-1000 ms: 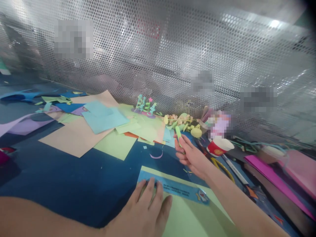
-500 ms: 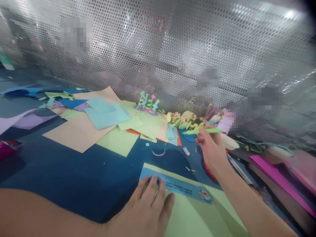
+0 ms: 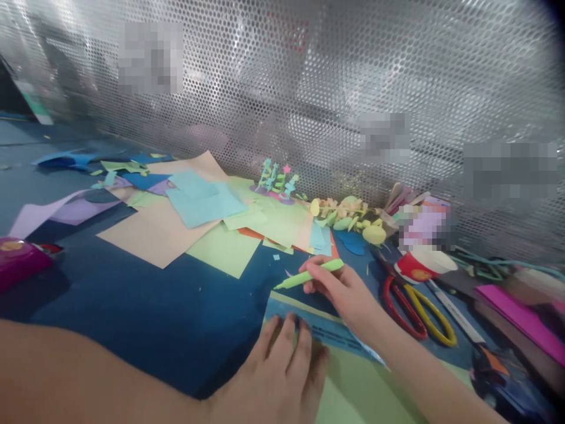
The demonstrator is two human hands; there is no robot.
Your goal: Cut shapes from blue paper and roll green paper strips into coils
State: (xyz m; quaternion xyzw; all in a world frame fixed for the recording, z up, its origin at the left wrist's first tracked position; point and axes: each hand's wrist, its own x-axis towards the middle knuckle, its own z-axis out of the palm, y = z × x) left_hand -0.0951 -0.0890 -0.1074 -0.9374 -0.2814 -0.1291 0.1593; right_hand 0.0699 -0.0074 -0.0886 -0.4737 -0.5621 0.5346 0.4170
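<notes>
Blurred ruler print point(image 3: 327, 331), cut-off magenta object point(image 3: 22, 266)

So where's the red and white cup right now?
In the head view, the red and white cup is on the right, just beyond the red loop and the yellow loop, farther right than the right hand.

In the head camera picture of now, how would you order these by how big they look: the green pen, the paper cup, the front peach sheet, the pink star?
Largest to smallest:
1. front peach sheet
2. paper cup
3. green pen, partly covered by fingers
4. pink star
</notes>
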